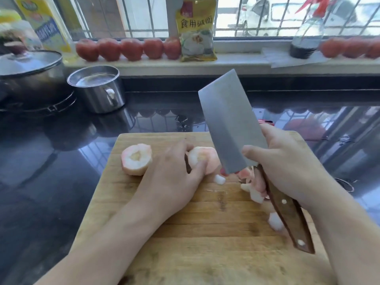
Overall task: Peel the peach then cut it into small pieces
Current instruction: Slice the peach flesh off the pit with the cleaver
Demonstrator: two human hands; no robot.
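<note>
Lying on the wooden cutting board (pixel 156 254), the peeled peach half (pixel 202 161) sits under the left hand (pixel 174 177), whose grip curls over it with the thumb pressed on the pale flesh. A second peeled piece (pixel 136 159) rests just left of that grip. The right hand (pixel 287 167) has its grip wrapped round the cleaver (pixel 232 128), blade raised and tilted just right of the held half. Small cut pieces (pixel 255 190) lie below the blade, beside the wooden handle. Beyond both grips, the dark worktop (pixel 51 182) carries a steel pot (pixel 98 89), and tomatoes (pixel 129 49) line the windowsill.
</note>
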